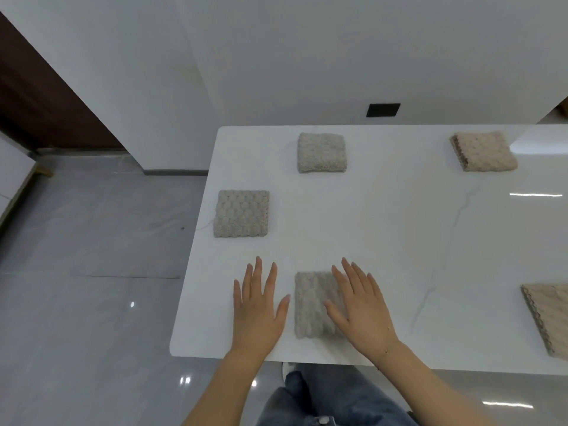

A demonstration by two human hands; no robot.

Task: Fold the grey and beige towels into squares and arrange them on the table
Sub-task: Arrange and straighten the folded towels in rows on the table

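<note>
Three grey towels lie folded into squares on the white table (399,229): one at the back (321,152), one near the left edge (242,213), and one at the front (309,304). My right hand (358,305) hovers flat, fingers spread, over the right part of the front grey towel. My left hand (256,305) is open with spread fingers just left of that towel, apart from it. A folded beige towel (484,151) sits at the back right. Another beige towel (550,315) lies at the right edge, partly cut off.
The table's left edge and rounded front-left corner (175,348) are close to my left hand. Grey tiled floor (92,272) lies to the left. A white wall with a dark socket plate (383,110) stands behind the table. My jeans (322,401) show below the front edge.
</note>
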